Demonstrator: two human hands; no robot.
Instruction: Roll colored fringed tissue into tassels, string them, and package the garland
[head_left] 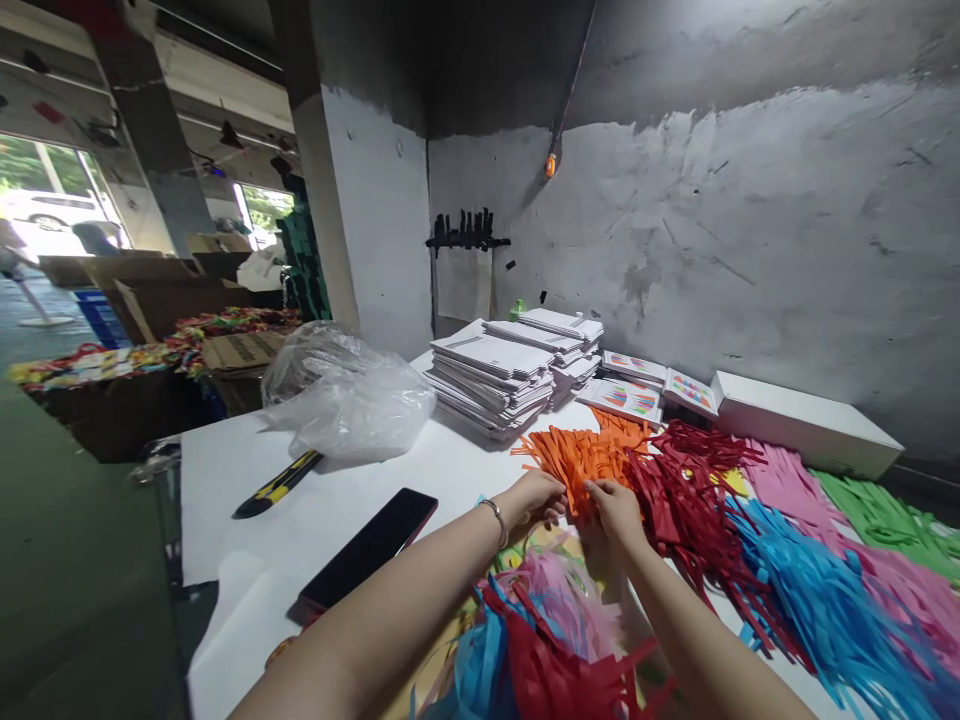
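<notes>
The orange fringe lies between your two hands and just beyond them, its strands fanning away from you. Your left hand is curled, thumb and fingers pinched on its near edge; your right hand is pinched on that edge too, just beside. Dark red fringe lies right of your right hand, blue fringe farther right. Left of your left hand, a phone rests on the counter.

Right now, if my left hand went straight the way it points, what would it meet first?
Likely the orange fringe, directly ahead of your left hand; whether they already touch is unclear.
</notes>
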